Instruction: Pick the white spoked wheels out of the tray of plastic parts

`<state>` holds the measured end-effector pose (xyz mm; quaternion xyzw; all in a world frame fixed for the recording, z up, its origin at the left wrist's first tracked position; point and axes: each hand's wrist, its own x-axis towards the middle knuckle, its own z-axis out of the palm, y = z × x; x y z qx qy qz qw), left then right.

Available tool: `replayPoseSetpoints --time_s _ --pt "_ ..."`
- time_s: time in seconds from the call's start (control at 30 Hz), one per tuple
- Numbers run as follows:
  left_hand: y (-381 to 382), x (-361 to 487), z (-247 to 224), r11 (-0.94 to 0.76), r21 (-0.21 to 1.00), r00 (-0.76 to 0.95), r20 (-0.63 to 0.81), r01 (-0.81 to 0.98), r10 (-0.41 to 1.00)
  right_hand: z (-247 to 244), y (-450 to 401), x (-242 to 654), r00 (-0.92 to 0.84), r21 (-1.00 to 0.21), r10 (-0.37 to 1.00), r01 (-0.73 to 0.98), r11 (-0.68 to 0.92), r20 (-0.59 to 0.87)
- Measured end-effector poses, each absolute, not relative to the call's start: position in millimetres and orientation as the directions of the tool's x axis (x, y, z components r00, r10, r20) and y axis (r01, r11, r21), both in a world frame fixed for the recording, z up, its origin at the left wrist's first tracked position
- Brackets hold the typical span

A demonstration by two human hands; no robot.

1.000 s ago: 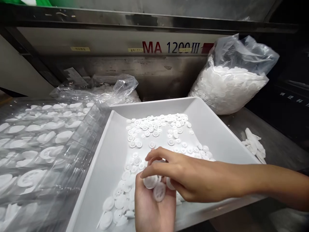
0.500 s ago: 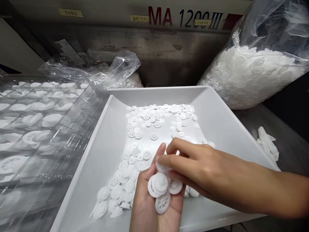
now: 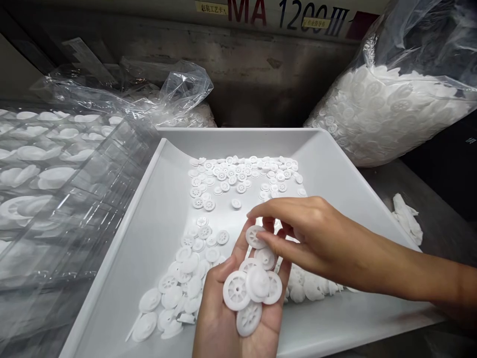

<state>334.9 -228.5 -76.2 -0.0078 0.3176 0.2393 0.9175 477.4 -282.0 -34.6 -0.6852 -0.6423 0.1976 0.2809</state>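
Observation:
My left hand is palm up and cupped around a small heap of white slotted plastic discs, some showing spokes and others a domed face. Over its fingertips, my right hand pinches one spoked disc between thumb and fingers. Both hands are above the near part of a white tray. Loose discs of the same kind lie in the tray, in a band along the back and in a pile at the front left. Those behind my hands are partly hidden.
Clear plastic compartment trays with white discs stand at the left. A clear bag lies behind them. At the right leans a big clear bag of white parts. A crumpled white glove or cloth rests beside the tray.
The discs in my left palm have spread apart, and more of them show. My right hand has shifted slightly, now with a spoked disc plainly visible at its fingertips. The view has tilted down slightly.

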Motion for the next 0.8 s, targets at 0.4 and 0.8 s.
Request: replayPoseSetpoints --time_s 0.4,0.8 --pt "-225.1 319.3 -84.5 0.903 0.229 0.791 -0.436 -0.364 0.429 -26.9 -293.8 473.2 -0.261 -0.401 0.962 0.876 0.268 0.072" --pt "-214.8 342.5 -64.3 0.874 0.174 0.706 -0.529 -0.454 0.471 -27.2 -289.4 479.3 -0.088 -0.638 0.993 0.761 0.115 0.074"
